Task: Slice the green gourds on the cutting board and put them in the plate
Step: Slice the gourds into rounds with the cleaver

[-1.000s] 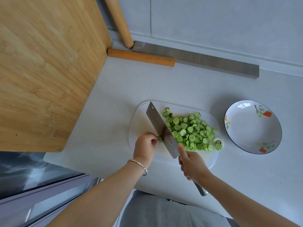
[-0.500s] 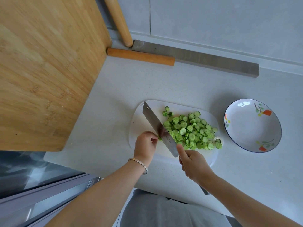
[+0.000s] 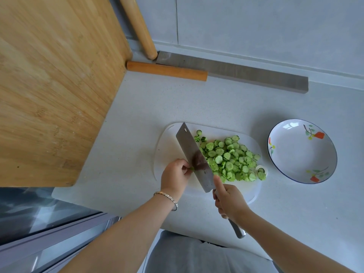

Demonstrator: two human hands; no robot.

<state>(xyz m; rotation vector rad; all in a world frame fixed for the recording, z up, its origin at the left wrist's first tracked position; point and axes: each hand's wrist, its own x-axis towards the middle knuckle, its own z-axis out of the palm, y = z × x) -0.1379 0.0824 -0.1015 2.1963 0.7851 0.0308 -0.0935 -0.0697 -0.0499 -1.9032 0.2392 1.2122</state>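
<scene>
A white cutting board [image 3: 169, 142] lies on the counter in front of me. A pile of round green gourd slices [image 3: 229, 160] covers its right half. My right hand [image 3: 229, 200] grips the handle of a steel cleaver [image 3: 194, 156], index finger laid along the blade, which stands tilted just left of the pile. My left hand [image 3: 174, 174] pinches a small green gourd end [image 3: 192, 168] against the blade's left face. A white plate [image 3: 302, 151] with painted flowers sits to the right of the board, with nothing in it.
A large bamboo board [image 3: 55, 85] fills the left. Two wooden rolling pins [image 3: 167, 70] and a long grey metal bar [image 3: 246, 72] lie at the back by the wall. The counter's front edge runs just below my hands.
The cleaver has shifted slightly left and its tip has lifted a little. My left hand holds the gourd end in the same spot. The pile and plate have not moved.
</scene>
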